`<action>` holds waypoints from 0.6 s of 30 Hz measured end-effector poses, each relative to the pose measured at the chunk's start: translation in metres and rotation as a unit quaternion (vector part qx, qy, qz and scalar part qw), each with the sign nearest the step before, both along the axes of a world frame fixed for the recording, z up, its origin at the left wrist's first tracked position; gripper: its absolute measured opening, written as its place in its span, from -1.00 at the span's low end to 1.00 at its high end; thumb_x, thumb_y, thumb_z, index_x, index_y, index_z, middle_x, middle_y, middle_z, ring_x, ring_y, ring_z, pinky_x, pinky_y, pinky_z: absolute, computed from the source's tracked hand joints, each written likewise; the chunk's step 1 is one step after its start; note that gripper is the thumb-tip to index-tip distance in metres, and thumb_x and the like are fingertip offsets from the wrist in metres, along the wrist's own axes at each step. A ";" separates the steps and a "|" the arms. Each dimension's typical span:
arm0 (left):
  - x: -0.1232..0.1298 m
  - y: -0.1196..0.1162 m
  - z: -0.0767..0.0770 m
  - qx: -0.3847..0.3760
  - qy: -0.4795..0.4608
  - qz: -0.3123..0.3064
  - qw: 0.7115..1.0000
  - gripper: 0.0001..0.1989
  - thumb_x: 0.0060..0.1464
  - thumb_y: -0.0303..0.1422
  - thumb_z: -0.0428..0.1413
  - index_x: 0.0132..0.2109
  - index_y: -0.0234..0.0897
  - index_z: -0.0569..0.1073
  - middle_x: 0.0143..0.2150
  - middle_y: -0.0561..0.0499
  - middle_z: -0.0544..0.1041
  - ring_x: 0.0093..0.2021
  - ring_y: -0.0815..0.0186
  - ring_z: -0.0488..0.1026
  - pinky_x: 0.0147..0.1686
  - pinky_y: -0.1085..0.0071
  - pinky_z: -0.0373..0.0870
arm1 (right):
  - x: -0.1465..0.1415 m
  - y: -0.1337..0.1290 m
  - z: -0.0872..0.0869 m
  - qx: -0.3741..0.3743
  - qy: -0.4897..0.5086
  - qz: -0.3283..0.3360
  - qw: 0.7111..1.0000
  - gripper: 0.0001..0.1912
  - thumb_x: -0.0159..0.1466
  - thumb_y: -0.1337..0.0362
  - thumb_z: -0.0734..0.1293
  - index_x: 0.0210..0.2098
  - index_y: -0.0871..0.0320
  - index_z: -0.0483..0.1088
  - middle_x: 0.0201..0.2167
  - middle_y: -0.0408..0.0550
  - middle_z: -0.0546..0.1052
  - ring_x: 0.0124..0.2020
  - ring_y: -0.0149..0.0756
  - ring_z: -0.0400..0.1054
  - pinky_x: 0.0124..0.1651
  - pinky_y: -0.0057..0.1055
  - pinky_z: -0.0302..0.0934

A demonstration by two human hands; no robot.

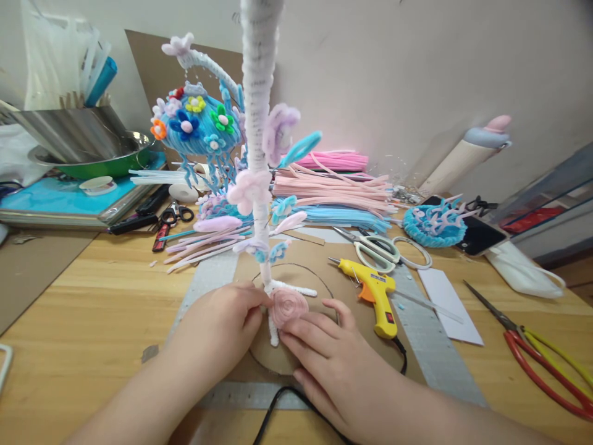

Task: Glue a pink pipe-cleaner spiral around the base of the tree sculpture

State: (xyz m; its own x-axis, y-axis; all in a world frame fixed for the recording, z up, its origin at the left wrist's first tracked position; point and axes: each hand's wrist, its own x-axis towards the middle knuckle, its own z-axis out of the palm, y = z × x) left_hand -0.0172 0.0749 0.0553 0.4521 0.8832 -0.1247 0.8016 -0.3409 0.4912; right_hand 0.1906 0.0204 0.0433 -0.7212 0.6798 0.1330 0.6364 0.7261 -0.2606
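Note:
A flat spiral coil of pink pipe cleaner [288,306] stands at the foot of a white-wrapped stem [257,111]. My left hand [227,324] is closed, its thumb and forefinger pinching the coil's left edge beside the stem. With its fingertips on the coil's lower right edge, my right hand [331,346] steadies it; one finger sticks out to the right. White legs [274,334] spread from the stem's base over brown cardboard [241,371] with a drawn circle. Pink and lilac fuzzy flowers [250,191] sit along the stem, whose top is out of view.
A yellow glue gun [377,293] lies right of my hands, its black cord running in front. Scissors [375,247] and red-and-yellow-handled scissors [537,358] lie to the right. Behind are pipe-cleaner bundles [333,188] and a flowered blue ornament [204,127]. A metal bowl [74,133] stands left.

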 end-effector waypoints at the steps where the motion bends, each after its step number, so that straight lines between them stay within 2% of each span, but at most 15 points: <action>1: 0.000 0.000 0.000 0.000 0.001 0.000 1.000 -0.64 0.07 -0.53 -0.06 -0.19 -0.06 0.56 -0.22 0.09 0.57 -0.20 0.29 0.49 -0.16 0.40 0.36 | 0.000 0.000 0.000 -0.004 -0.002 0.000 1.000 -0.59 0.37 0.32 0.13 0.20 0.18 0.20 0.18 0.03 0.36 0.23 -0.17 0.12 0.25 -0.06 -0.23; 5: 0.000 0.001 0.000 0.001 0.005 0.001 1.000 -0.64 0.07 -0.53 -0.06 -0.18 -0.07 0.57 -0.22 0.07 0.58 -0.20 0.28 0.49 -0.15 0.38 0.36 | 0.001 0.000 0.000 -0.015 -0.002 0.002 1.000 -0.60 0.38 0.31 0.11 0.19 0.15 0.21 0.21 -0.01 0.33 0.25 -0.19 0.09 0.26 -0.05 -0.29; 14: 0.001 0.001 0.000 -0.002 0.006 0.003 1.000 -0.64 0.07 -0.53 -0.06 -0.17 -0.09 0.57 -0.20 0.05 0.58 -0.20 0.28 0.49 -0.14 0.38 0.36 | 0.000 0.001 0.001 0.003 -0.002 0.000 1.000 -0.60 0.35 0.32 0.16 0.17 0.16 0.24 0.18 0.02 0.36 0.21 -0.16 0.15 0.24 -0.04 -0.18; 18: 0.000 0.000 -0.001 0.000 0.001 0.000 1.000 -0.64 0.08 -0.52 -0.07 -0.19 -0.06 0.56 -0.23 0.08 0.57 -0.21 0.30 0.49 -0.16 0.39 0.36 | 0.001 0.000 0.000 -0.006 0.001 -0.001 1.000 -0.60 0.37 0.32 0.14 0.18 0.15 0.22 0.21 0.00 0.33 0.24 -0.18 0.11 0.25 -0.04 -0.23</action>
